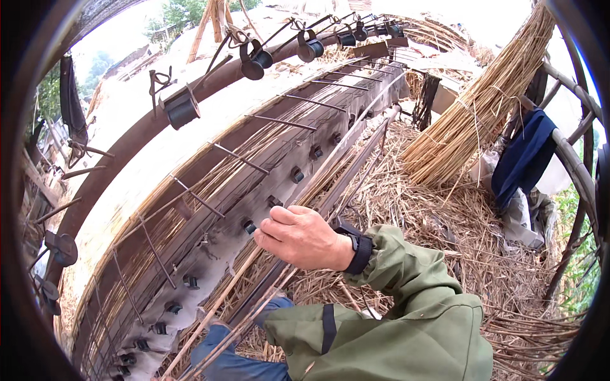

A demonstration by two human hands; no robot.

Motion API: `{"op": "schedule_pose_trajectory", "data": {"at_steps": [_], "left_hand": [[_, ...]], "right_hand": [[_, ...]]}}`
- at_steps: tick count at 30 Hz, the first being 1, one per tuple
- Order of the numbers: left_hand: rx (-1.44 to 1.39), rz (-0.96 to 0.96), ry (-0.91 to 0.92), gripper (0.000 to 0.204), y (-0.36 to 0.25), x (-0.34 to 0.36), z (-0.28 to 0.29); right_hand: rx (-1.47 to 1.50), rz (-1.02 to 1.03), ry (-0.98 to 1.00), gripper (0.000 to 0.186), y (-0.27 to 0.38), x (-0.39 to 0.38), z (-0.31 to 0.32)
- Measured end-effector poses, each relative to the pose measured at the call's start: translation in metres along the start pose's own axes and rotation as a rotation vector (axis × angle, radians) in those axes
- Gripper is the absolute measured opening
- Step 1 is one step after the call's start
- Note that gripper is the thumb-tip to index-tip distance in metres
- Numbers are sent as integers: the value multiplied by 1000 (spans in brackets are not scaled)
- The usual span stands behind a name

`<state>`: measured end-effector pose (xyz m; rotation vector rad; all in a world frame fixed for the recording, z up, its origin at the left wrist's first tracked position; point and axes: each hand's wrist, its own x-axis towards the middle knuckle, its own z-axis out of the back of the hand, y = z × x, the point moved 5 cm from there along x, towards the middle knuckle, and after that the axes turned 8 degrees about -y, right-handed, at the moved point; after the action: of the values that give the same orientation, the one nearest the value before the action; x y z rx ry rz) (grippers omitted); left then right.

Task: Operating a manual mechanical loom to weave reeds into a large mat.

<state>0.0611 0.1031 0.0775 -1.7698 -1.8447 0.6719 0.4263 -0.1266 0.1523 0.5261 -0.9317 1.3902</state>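
My right hand (293, 238), with a dark watch (360, 249) at the wrist, reaches leftward from a green sleeve. Its fingers are curled together, and what they may hold is hidden. Just left of the fingertips sits a small black spool-like piece (249, 226), one of several along a grey strip (219, 244). Below the hand a thin pale stick (235, 279) slants down to the lower left. Layered reeds (184, 168) with dark metal rods (240, 159) across them lie beyond the strip. My left hand does not show.
Black spools (255, 60) hang on a long brown bar (136, 130) at the far side. A tied reed bundle (480, 101) leans at the right, beside dark blue cloth (524, 152) on a bent frame. Loose straw (419, 203) covers the ground. Blue-jeaned legs (238, 359) show below.
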Motion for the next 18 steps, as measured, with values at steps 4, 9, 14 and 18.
{"op": "schedule_pose_trajectory", "data": {"at_steps": [4, 9, 14, 18], "left_hand": [[94, -20, 82, 27, 9, -13, -29], [246, 49, 399, 27, 52, -27, -85], [349, 53, 142, 42, 56, -15, -71], [320, 19, 19, 38, 38, -4, -38]], "right_hand": [[-52, -103, 50, 22, -33, 9, -21], [84, -53, 121, 14, -20, 22, -61], [61, -70, -42, 14, -40, 39, -63], [97, -90, 3, 15, -58, 67, -97]]}}
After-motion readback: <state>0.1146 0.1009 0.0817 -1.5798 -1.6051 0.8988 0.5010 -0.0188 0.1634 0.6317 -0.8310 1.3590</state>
